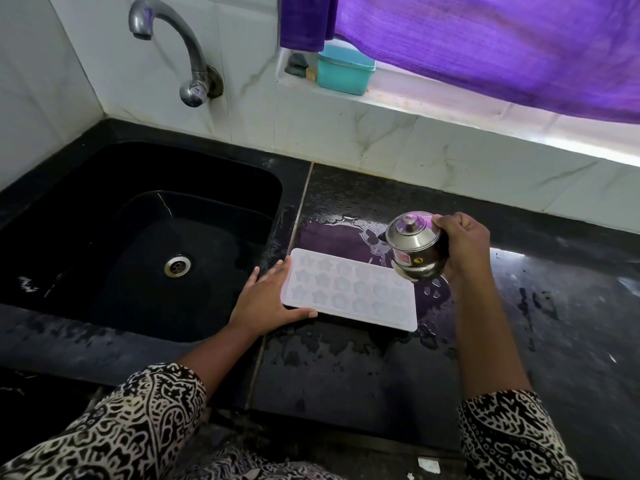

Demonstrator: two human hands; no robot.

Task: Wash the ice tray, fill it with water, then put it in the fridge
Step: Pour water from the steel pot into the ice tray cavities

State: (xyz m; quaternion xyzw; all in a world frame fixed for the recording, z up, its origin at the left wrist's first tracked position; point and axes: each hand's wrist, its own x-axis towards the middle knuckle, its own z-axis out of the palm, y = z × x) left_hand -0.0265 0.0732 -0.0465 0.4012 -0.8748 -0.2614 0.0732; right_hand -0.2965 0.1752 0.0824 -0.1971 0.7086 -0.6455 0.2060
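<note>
The right hand (460,247) is wrapped tight around a small steel pot with a lid (415,247). It holds the pot tipped over the right end of the ice tray (349,289). I cannot see water coming out. The left hand (266,296) lies flat and loose, gripping nothing. Its fingers press on the tray's left end and the thumb runs along the near edge.

The white tray sits flat on the wet black counter (519,323), just beside the dark sink (104,237). The tap (166,39) is up on the wall above the sink.

The tray looks light, thin and maybe bendy. Wet, it could slip. Full of water, it would spill if it tips, so it is best held at both short ends and kept level.
</note>
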